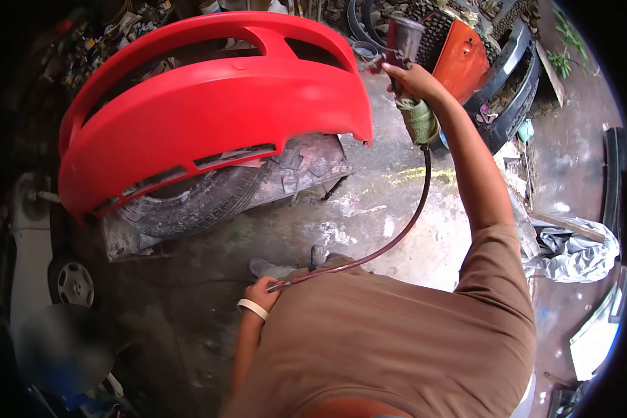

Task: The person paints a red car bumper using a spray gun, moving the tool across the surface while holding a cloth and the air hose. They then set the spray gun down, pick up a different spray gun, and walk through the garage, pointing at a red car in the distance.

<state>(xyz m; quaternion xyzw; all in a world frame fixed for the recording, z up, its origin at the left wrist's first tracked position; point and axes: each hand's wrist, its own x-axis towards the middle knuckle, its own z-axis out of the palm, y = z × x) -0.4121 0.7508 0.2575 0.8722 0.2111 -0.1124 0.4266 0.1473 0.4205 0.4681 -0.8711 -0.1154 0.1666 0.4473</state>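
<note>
My right hand (419, 82), arm stretched out, is closed around the handle of a spray gun (404, 42) with a cup on top. Below that grip, a green cloth (418, 122) is wrapped around the gun's lower end. From there a dark red air hose (416, 217) curves down across my front to my left hand (262, 293), which is closed on it near my waist. To the left of the gun, apart from it, rests a glossy red car bumper (237, 97). Under the bumper lie a dusty tire (209, 209) and a worn, paint-marked support (306, 164).
An orange panel (461, 61) and dark bumpers (515, 104) lean at the upper right. Silver sheeting (578, 251) lies on the right. A pale car (31, 254) with a wheel (74, 282) stands at left, above a blurred shape (66, 352). Clutter (111, 42) fills the back.
</note>
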